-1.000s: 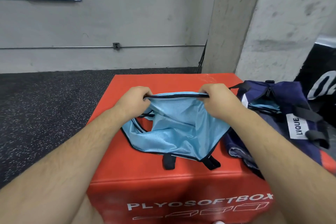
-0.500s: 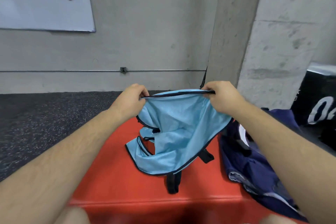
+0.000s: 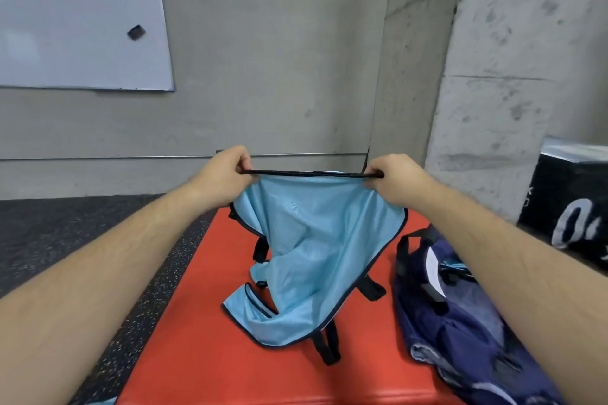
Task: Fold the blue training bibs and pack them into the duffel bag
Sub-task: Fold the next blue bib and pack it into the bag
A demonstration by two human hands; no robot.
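Note:
A light blue training bib (image 3: 312, 250) with dark trim hangs above the red box, its lower end and black straps still lying on the box top. My left hand (image 3: 223, 176) pinches the left end of its dark top hem, and my right hand (image 3: 393, 179) pinches the right end, so the hem is stretched taut between them. The navy duffel bag (image 3: 460, 316) lies open on the right side of the box, with a bit of light blue fabric showing inside it.
The red plyo box (image 3: 204, 339) stands on dark speckled rubber floor (image 3: 65, 240). A black box (image 3: 572, 207) stands at the far right beside a concrete pillar (image 3: 513, 76). A whiteboard (image 3: 75, 16) hangs on the grey wall at the left.
Both hands have lifted the bib higher off the box and pulled its hem tighter. The view has tilted up, showing more wall and whiteboard.

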